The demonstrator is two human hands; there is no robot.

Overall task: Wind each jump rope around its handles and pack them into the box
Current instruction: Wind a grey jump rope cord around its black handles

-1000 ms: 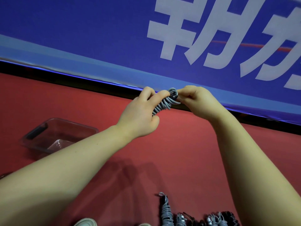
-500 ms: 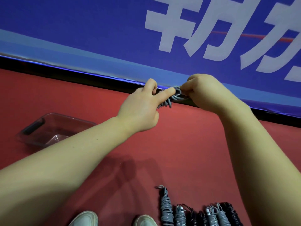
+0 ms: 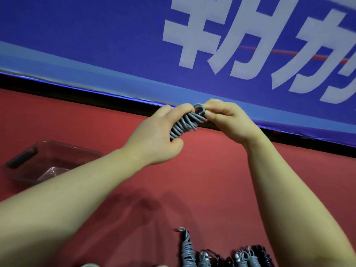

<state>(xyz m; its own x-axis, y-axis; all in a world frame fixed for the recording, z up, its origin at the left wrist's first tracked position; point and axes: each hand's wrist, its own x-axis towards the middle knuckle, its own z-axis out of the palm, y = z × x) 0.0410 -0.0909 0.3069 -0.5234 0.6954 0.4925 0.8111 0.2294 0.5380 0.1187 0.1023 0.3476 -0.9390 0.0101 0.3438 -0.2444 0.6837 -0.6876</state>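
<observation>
We hold the grey jump rope point(image 3: 185, 126) up over the red floor point(image 3: 212, 180), well apart from the box point(image 3: 63, 151), which sits on the floor to the left. Our left hand point(image 3: 158, 135) wraps round the wound bundle with its fingers curled over the coils. Our right hand point(image 3: 227, 120) pinches the loop at the bundle's far right end, so both hands meet on the one bundle.

The step looks like tucking in the last loop to lock the winding. To do it well, we should squeeze the coils with the left hand so none slides off. With the right we should draw the loop snug, but not so hard that the turns spring loose.

The cord is smooth, round and rubbery-looking, and it lies in tight slanted turns. The handles beneath are hidden. The box is clear, shallow plastic with a dark grip. More wound ropes point(image 3: 187, 251), grey and black, lie in a row at the near edge
</observation>
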